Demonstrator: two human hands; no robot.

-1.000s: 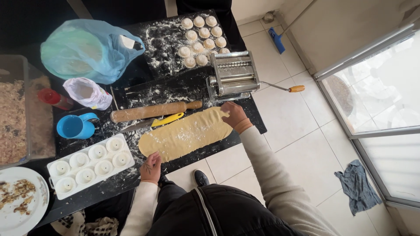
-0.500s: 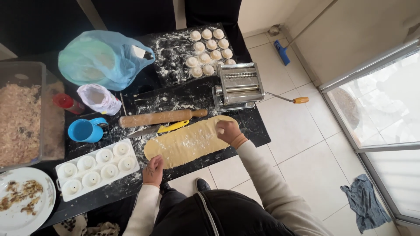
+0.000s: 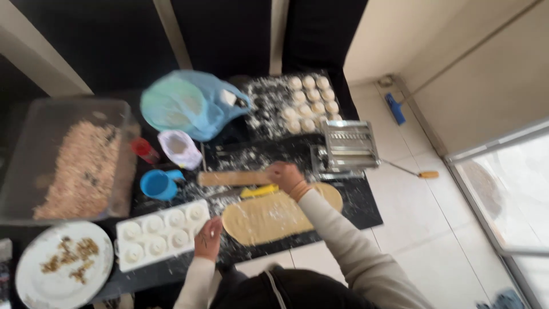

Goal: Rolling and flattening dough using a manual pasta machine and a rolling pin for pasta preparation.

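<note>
Head view, blurred by motion. At far left a clear tub (image 3: 23, 171) holds a crumbly filling, and below it a white plate (image 3: 34, 286) carries scraps of the same. Next come a blue cup (image 3: 157, 184) and a white mould (image 3: 162, 234) with round hollows.

The left hand (image 3: 208, 238) rests at the mould's right edge, just beside the near-left end of the dough sheet (image 3: 269, 220); its fingers look loosely curled with floury tips, and I cannot tell whether they pinch anything.

The dough sheet lies on the dark floured table (image 3: 366, 209), directly ahead of the body. It is a long oval whose axis runs from near-left to far-right, rising slightly toward the pasta roller (image 3: 349, 149).

The right hand (image 3: 284, 175) is over the sheet's far edge, between the rolling pin (image 3: 231, 178) and the yellow tool (image 3: 258, 190). It looks partly closed, but blur hides whether it grips either. This hand is nearer the sheet's middle and the pin; the left is nearer the sheet's end.

Beyond, a blue bag (image 3: 189, 103) and rows of dough rounds (image 3: 309, 103) sit at the back.
</note>
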